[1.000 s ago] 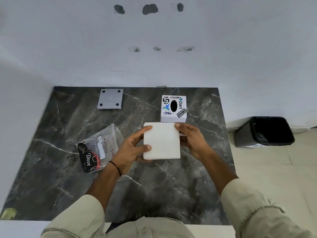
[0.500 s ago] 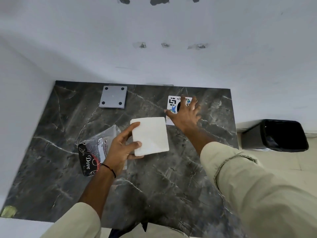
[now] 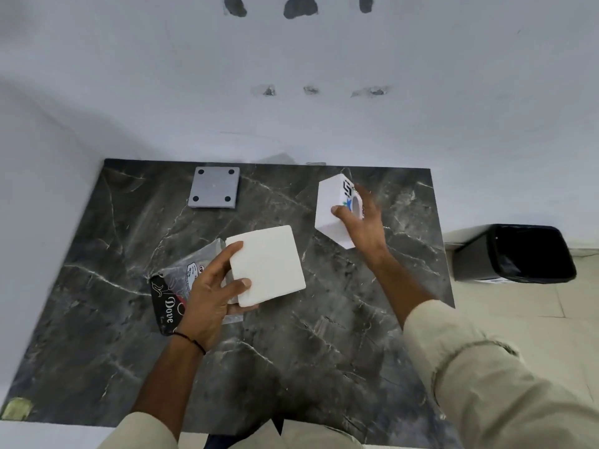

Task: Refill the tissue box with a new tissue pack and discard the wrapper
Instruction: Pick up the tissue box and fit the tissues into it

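My left hand grips a square white stack of tissues by its left edge, just above the dark marble table. My right hand holds the white cube tissue box, lifted and tilted off the table at the right rear; stickers and its oval slot face my palm. The clear plastic wrapper with a black "Dove" end lies on the table under my left hand.
A grey square plate with a dark dot in each corner lies at the table's back left. A black bin with a black liner stands on the tiled floor to the right of the table. White walls close the back and left.
My right hand left the tissue stack, reached back to the tissue box, gripped it and lifted it tilted off the table. My left hand kept the stack and shifted it slightly left.
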